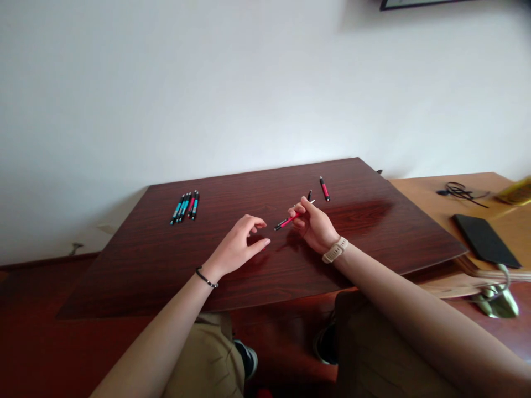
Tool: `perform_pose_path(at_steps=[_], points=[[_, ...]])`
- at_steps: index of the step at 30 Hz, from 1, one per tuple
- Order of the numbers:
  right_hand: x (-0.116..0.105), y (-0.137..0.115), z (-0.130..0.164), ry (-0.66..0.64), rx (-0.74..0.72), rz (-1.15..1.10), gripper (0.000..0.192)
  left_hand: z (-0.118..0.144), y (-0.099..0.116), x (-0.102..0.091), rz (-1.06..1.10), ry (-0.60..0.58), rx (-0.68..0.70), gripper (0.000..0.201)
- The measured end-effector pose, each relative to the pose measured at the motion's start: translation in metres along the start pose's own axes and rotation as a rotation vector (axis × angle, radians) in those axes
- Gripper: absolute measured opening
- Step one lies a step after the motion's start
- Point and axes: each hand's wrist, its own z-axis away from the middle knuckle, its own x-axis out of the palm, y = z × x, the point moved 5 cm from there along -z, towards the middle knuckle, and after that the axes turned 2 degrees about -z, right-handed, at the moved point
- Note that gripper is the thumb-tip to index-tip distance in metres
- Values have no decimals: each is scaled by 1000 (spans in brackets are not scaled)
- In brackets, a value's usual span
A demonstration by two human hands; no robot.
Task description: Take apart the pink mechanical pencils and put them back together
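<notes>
My right hand [313, 224], with a pale watch on its wrist, is closed around a red and black pen [286, 221]. The pen's black end points left, and a thin white tip shows past my fingers. Left of it, my left hand [238, 240] hovers over the table with thumb and fingers apart and nothing visible between them. A small red spot shows by the left thumb; what it is I cannot tell. Just behind my right hand, a dark pen end [309, 194] sticks out, the rest hidden. Another red and black pen [324, 189] lies farther back.
On the left of the dark wooden table [249, 287] lies a row of several pens [185, 207], mostly blue, one red. To the right, a lighter desk [418, 193] bears a black flat case [485, 239], a coiled black cable [458, 191] and a yellow object [514, 192]. A white wall stands behind.
</notes>
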Motion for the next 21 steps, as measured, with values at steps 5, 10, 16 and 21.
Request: perform_pose_path(at_steps=[5,10,16,21], points=[[-5,-1,-2,6,43,-67,45,5,0,4,-132,-183,83,24],[-6,3,-2,13,66,-73,43,3,-4,10,-181,-185,122,15],[-7,7,-3,17,70,-54,43,1,-7,11,-177,-148,83,12],[-9,10,-4,16,43,-9,46,1,-12,8,-119,-160,33,13]])
